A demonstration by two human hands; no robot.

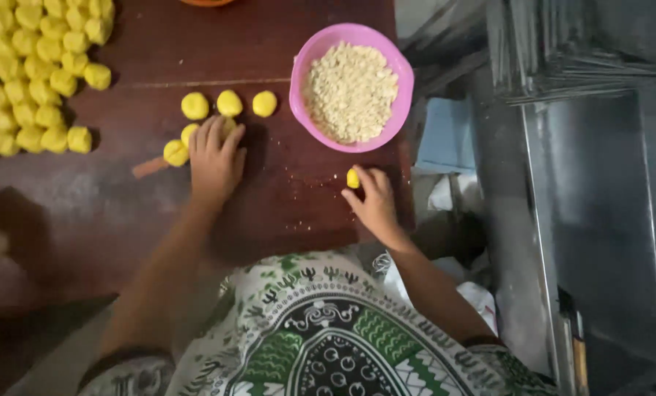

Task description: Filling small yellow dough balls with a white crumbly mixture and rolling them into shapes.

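Dozens of yellow balls point(38, 70) crowd the table point(123, 205); beside them a pink bowl point(351, 88) of crumbs. Shaping looks underway: left hand point(215, 158) flat, fingers spread over dough point(189, 133), right hand point(376, 202) pinching a small piece point(353, 178). Next, rolling calls for light, even pressure.

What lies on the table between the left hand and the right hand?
In the head view, only bare dark wooden table with scattered crumbs separates the left hand from the right hand.

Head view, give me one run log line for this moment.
left hand: on yellow dough balls | right hand: pinching small yellow dough piece | pink bowl: pale crumbs | surface: dark wooden table
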